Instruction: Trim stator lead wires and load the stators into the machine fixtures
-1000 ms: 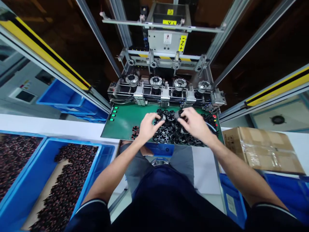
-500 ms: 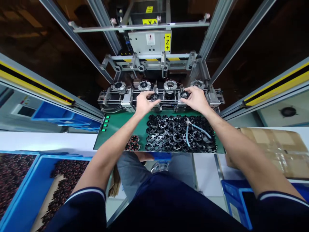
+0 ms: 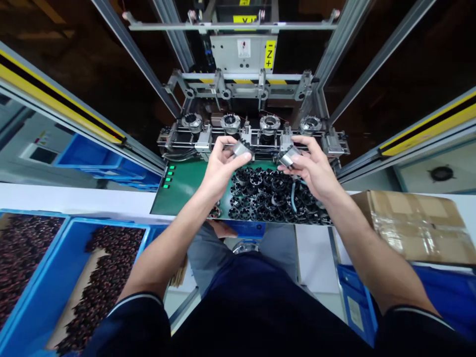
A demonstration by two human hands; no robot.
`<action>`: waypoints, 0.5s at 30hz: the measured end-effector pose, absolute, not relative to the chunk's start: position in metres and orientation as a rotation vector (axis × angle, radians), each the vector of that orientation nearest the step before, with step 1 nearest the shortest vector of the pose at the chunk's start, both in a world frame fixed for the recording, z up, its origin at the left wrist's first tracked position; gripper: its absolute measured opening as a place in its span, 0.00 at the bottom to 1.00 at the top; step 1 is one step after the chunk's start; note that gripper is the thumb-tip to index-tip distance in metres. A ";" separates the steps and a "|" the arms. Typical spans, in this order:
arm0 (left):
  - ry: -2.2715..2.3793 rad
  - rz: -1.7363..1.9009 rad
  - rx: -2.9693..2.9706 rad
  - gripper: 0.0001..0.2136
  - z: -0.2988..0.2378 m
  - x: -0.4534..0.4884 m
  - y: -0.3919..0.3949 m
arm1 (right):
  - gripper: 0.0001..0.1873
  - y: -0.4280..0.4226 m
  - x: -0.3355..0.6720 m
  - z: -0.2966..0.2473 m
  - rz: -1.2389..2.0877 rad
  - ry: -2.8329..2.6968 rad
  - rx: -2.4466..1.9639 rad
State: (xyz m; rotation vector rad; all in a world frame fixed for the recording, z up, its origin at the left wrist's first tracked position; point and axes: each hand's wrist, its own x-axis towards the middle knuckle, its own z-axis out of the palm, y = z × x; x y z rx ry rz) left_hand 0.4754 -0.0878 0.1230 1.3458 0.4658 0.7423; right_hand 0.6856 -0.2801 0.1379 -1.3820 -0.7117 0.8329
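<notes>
My left hand pinches a silver metal sleeve with a black toothed core on it. My right hand grips a second silver sleeve in the same way. Both hands hover just above the back edge of the green work plate, in front of the machine's row of round fixtures. A heap of black toothed cores covers the plate under my hands, and blue-handled cutters lie among them. A few copper-wound cores sit at the plate's front edge.
Blue bins of wound cores stand at the lower left, more blue bins behind the yellow-striped guard frame on the left. A taped cardboard box lies at the right. A blue crate is by my right knee.
Both hands have drawn back from the machine's fixtures, each carrying a silver sleeve with a core, and now hold them above the plate.
</notes>
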 end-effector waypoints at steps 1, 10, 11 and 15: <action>0.443 0.676 1.276 0.31 0.132 0.464 -0.100 | 0.36 -0.291 0.674 0.147 0.825 -0.785 -1.372; 0.373 0.494 1.170 0.25 0.193 0.403 -0.151 | 0.29 -0.332 0.616 0.206 0.623 -1.048 -1.236; 0.363 0.487 1.167 0.26 0.197 0.399 -0.154 | 0.30 -0.335 0.612 0.209 0.639 -1.042 -1.214; 0.317 0.387 1.076 0.28 0.210 0.388 -0.165 | 0.33 -0.348 0.596 0.216 0.831 -1.020 -1.108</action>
